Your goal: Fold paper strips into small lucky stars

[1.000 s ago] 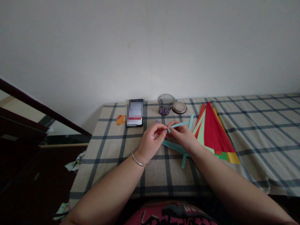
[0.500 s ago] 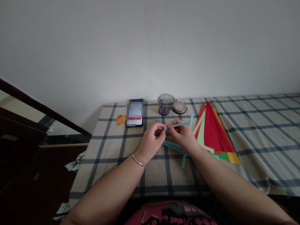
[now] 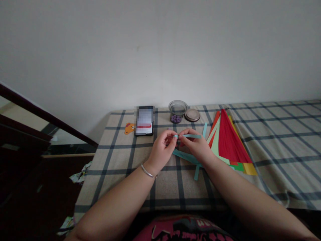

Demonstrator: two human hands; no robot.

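Observation:
A light-blue paper strip (image 3: pixel 192 136) runs between my fingertips, with its free tail pointing right over my right hand. My left hand (image 3: pixel 163 143) pinches the small folded end of the strip between thumb and fingers. Just beside it, my right hand (image 3: pixel 194 143) is closed on the same strip; the fold itself is partly hidden by the fingertips. More light-blue strips (image 3: pixel 187 156) lie on the cloth under and beside my right hand. Behind the hands stands a clear jar (image 3: pixel 177 112) with small purple folded pieces at its bottom.
A round lid (image 3: pixel 192 114) lies right of the jar. Fanned red paper strips (image 3: pixel 230 144), with green, orange and yellow ones, spread on the right. A phone (image 3: pixel 144 122) leans at the back left, next to a bear cutout (image 3: pixel 129 128). A checked cloth (image 3: pixel 120 167) covers the table.
The fingertips have shifted slightly around the folded end. The strip's tail now lies more level, tipping down a little at its right end. Other things have stayed put.

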